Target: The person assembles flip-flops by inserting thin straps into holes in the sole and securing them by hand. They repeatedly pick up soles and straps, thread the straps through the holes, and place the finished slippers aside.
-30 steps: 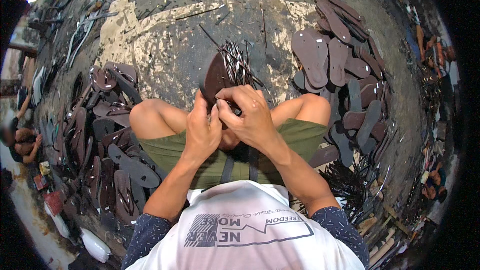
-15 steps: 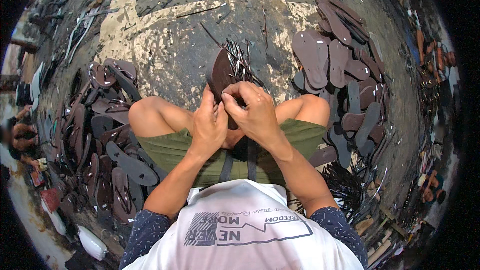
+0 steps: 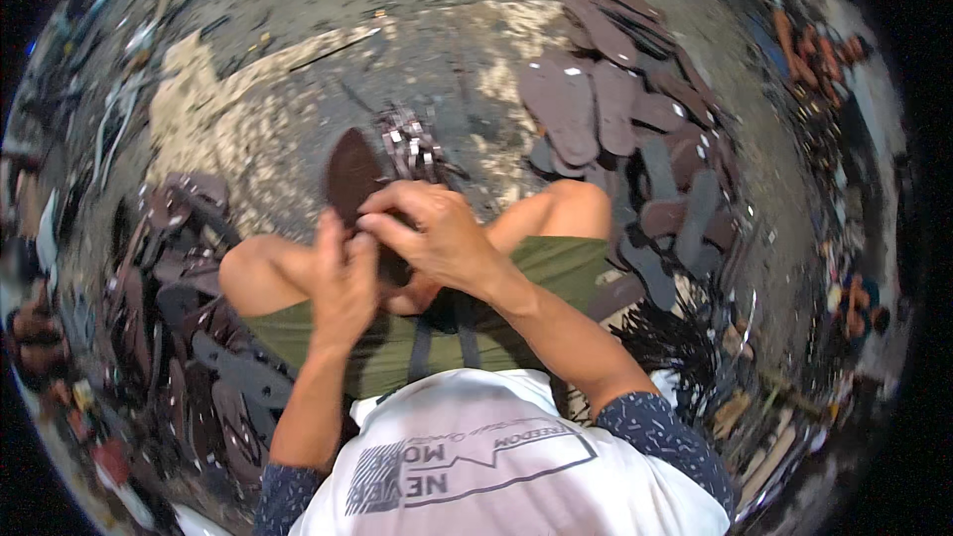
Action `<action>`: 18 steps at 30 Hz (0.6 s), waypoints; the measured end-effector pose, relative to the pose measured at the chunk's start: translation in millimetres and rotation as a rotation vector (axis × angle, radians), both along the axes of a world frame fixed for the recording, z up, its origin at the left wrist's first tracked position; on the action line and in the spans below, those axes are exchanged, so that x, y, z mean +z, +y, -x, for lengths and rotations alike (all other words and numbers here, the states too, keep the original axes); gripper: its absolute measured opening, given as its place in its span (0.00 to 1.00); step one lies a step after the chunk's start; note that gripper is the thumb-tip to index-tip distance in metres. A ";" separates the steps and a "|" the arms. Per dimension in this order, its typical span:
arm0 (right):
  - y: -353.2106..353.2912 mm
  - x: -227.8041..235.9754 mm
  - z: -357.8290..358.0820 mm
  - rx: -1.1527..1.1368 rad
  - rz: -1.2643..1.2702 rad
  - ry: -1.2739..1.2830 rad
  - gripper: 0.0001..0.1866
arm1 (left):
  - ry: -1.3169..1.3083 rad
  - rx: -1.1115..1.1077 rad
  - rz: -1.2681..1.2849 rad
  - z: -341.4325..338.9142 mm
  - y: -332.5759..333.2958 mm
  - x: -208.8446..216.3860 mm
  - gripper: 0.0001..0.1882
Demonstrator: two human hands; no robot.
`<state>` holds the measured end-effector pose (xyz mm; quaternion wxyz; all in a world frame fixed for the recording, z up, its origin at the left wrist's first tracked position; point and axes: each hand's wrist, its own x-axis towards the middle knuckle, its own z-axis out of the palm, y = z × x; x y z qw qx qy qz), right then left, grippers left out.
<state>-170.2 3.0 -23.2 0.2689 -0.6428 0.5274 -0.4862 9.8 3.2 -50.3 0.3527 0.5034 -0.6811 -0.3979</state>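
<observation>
In front of my crossed legs, a dark brown sandal sole point(image 3: 352, 174) stands tilted on edge, its rounded end pointing away from me. My left hand point(image 3: 342, 283) is closed on the sole's left side, supporting it from below. Across its right face reaches my right hand point(image 3: 432, 228), thumb and fingertips pinched together near the middle of the sole. Whatever sits between those fingertips is hidden and blurred. Just beyond the sole, a bunch of thin, shiny dark straps point(image 3: 410, 144) lies on the ground sheet.
Brown and grey soles point(image 3: 615, 104) lie heaped on the right. Sandals with straps, among them a grey sole point(image 3: 243, 367), are piled on the left. A tangle of black straps point(image 3: 670, 342) rests by my right side. A worn, stained sheet point(image 3: 268, 104) covers the ground ahead.
The whole view has swung and tilted, so most things sit farther left in the picture. Both hands stay at the sole, the right fingertips still pinched against it.
</observation>
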 end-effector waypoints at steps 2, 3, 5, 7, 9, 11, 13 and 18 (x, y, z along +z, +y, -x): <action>-6.5 13.1 25.0 0.022 -0.106 -0.254 0.11 | -0.196 0.028 -0.128 -55.6 -9.1 31.5 0.31; -16.4 2.9 55.0 -0.109 -0.086 -0.182 0.12 | -0.157 0.044 -0.168 -83.4 -15.7 60.2 0.32; -30.3 -32.3 138.7 -0.408 -0.190 0.006 0.14 | -0.147 -0.165 -0.562 -159.1 -19.1 140.6 0.32; -25.4 -104.7 231.8 -0.533 -0.146 0.775 0.25 | -0.483 -0.036 -0.369 -211.2 -5.3 193.7 0.28; -21.0 -112.3 252.4 -0.483 -0.591 1.059 0.31 | -0.640 0.188 -0.039 -236.6 3.7 198.3 0.27; -30.7 -118.4 243.9 -0.443 -0.568 1.049 0.30 | -0.241 0.349 0.051 -206.6 -0.9 181.8 0.25; -24.1 -84.9 225.5 -0.468 -0.444 0.958 0.29 | 0.030 0.234 -0.092 -137.4 -18.4 146.0 0.25; -12.9 -26.4 44.3 0.358 0.073 0.148 0.29 | 0.483 0.249 -0.364 -71.0 -38.8 34.1 0.41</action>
